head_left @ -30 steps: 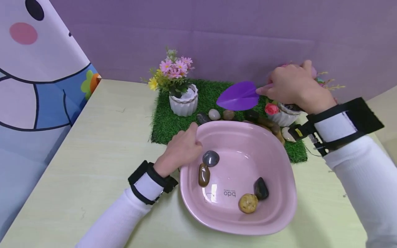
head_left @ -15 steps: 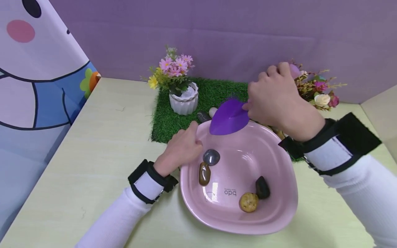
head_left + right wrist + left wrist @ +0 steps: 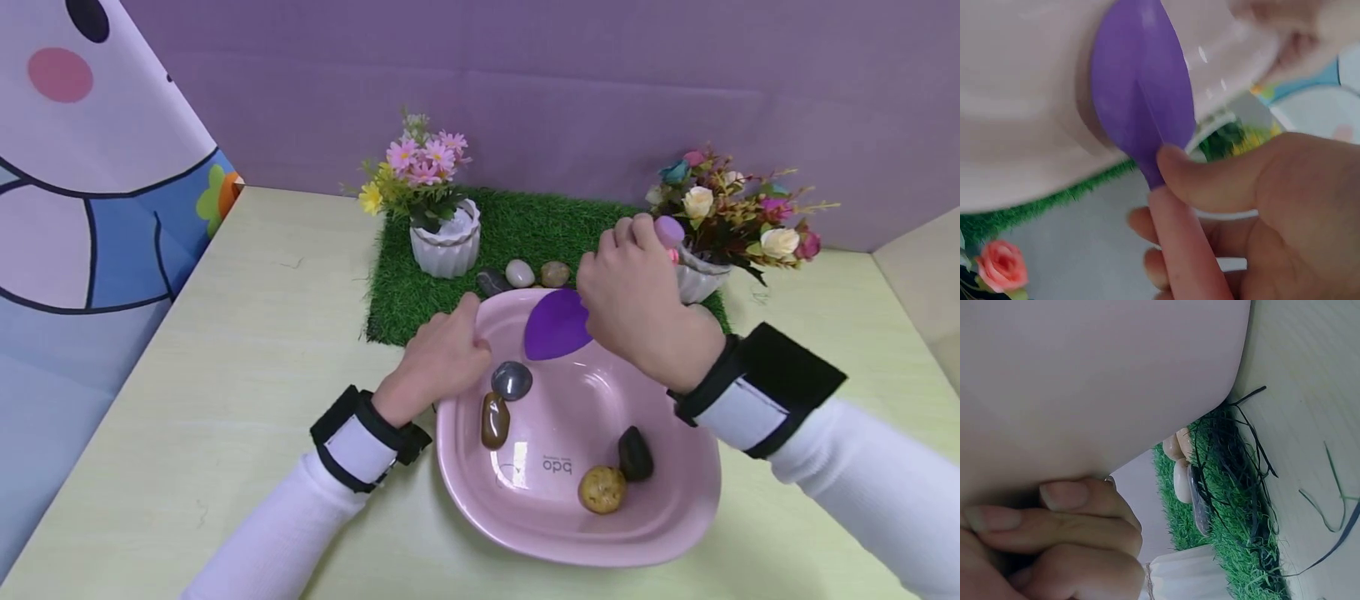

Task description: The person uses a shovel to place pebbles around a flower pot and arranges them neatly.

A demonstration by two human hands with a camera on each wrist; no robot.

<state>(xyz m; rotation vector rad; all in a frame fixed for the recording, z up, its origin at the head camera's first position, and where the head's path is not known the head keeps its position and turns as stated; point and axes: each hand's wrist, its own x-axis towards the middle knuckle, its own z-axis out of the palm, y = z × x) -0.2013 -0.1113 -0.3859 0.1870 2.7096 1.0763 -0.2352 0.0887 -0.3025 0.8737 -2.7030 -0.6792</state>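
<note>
My left hand [image 3: 442, 354] grips the left rim of a pink plastic basin [image 3: 693, 517], fingers curled under its outer side in the left wrist view. In my right hand [image 3: 637, 296] is a small garden trowel with a purple blade [image 3: 555, 327] and a pink handle [image 3: 1185, 244], the thumb pressing near the neck. The blade hangs inside the basin's far wall, tip pointing down and left. On the basin floor lie a grey stone [image 3: 512, 381], a brown stone [image 3: 495, 421], a black stone [image 3: 635, 454] and a round tan stone [image 3: 602, 489].
Behind the basin, a green turf mat [image 3: 405, 300] bears several pebbles [image 3: 520, 273]. A white pot [image 3: 445, 246] with pink and yellow flowers stands at its left, another flower pot [image 3: 699, 275] at its right. A purple backdrop [image 3: 525, 100] rises behind the table.
My right hand has brought the trowel from over the turf mat toward me and down into the basin, uncovering the right flower pot. The left hand stays on the rim.
</note>
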